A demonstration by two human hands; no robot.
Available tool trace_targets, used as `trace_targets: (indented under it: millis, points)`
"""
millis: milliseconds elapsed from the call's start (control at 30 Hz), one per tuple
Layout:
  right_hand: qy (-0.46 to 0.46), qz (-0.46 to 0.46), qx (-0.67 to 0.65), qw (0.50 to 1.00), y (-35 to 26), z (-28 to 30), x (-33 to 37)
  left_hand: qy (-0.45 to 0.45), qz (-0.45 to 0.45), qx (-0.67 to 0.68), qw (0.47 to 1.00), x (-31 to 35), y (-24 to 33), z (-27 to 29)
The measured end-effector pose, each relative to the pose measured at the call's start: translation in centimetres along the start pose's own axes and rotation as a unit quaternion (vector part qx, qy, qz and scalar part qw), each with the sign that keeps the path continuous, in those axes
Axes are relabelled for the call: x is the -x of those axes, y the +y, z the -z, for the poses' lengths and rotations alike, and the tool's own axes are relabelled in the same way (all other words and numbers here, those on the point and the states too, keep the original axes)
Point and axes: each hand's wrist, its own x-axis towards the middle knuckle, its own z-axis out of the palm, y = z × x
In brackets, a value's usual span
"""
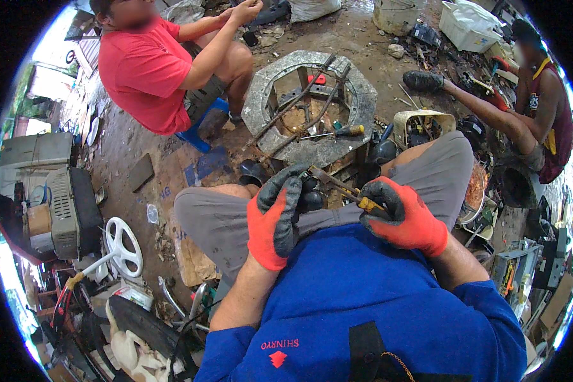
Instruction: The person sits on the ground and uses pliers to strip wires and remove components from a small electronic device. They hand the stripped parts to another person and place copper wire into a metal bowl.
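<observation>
Both my hands wear red gloves with dark grey palms and fingers. My right hand [406, 213] is closed round the yellow grips of a pair of pliers [342, 190], whose metal end points toward my left hand. Held up over my lap, my left hand [275, 213] pinches a small dark piece at its fingertips, against the tip of the pliers. That piece is mostly hidden by the glove, so its kind cannot be made out. Just beyond my knees stands a grey octagonal frame [265, 87] with an open middle. A yellow-handled screwdriver [349, 131] lies on its near rim.
Rusty rods [293, 105] lie across the frame. A person in a red shirt [143, 73] sits at far left; another [544, 114] sits at right. A white bin [468, 28] stands far right. At left are a white wheel [122, 247] and a pale dog [134, 350].
</observation>
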Motion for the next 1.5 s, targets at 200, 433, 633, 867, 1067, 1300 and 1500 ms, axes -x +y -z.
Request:
trace_targets:
  millis: [200,433,633,867,1067,1300,1500]
  points:
    - [-0.007,0.001,-0.008,1.0,0.7,0.0,0.1,0.013,0.021,0.005,1.0,0.1,0.2,0.0]
    - [-0.009,0.04,0.003,0.999,1.6,-0.2,-0.1,0.015,0.012,0.037,0.999,0.0,-0.1,-0.2]
    - [-0.048,0.005,-0.014,0.999,1.8,0.1,0.0,-0.009,0.047,0.129,0.991,-0.4,-0.7,0.5]
    - [0.018,0.121,0.159,0.98,1.1,-0.1,-0.2,-0.115,0.207,0.398,0.886,-1.2,-1.4,2.6]
    - [0.005,0.096,0.122,0.988,1.4,0.1,-0.1,-0.09,0.09,0.289,0.949,-1.2,-1.5,2.0]
    - [0.015,0.112,0.117,0.987,2.6,-0.4,0.0,-0.034,0.033,0.228,0.973,-1.0,-1.3,1.1]
    - [0.038,0.131,0.157,0.978,1.8,-0.3,-0.2,-0.023,0.033,0.186,0.982,-0.9,-0.8,0.5]
